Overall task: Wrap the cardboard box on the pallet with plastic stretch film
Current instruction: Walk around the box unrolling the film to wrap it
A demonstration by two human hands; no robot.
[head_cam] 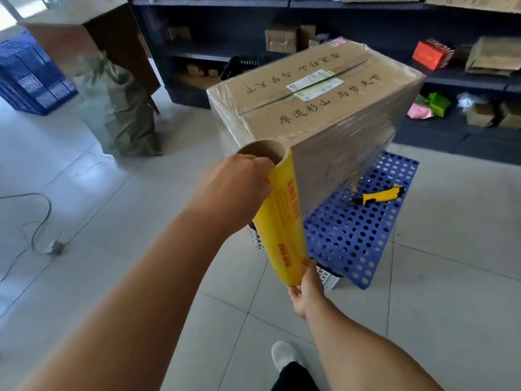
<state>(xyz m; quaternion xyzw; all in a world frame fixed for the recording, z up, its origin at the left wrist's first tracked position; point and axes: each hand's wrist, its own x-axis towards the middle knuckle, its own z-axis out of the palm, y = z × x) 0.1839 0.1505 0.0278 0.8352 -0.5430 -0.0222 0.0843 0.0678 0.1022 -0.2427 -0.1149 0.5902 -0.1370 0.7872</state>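
Left grip (236, 182) high, right grip (303, 292) low, both curled.

1. The left hand (239, 182) has its fingertips tucked inside the roll (282, 218), so they're hidden.
2. The box (315, 108) covers most of the pallet (352, 232).
3. Shelf stuff (282, 38) is too blurry to read.

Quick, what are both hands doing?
Left hand: grips the top end of the yellow stretch film roll.
Right hand: holds its bottom end.
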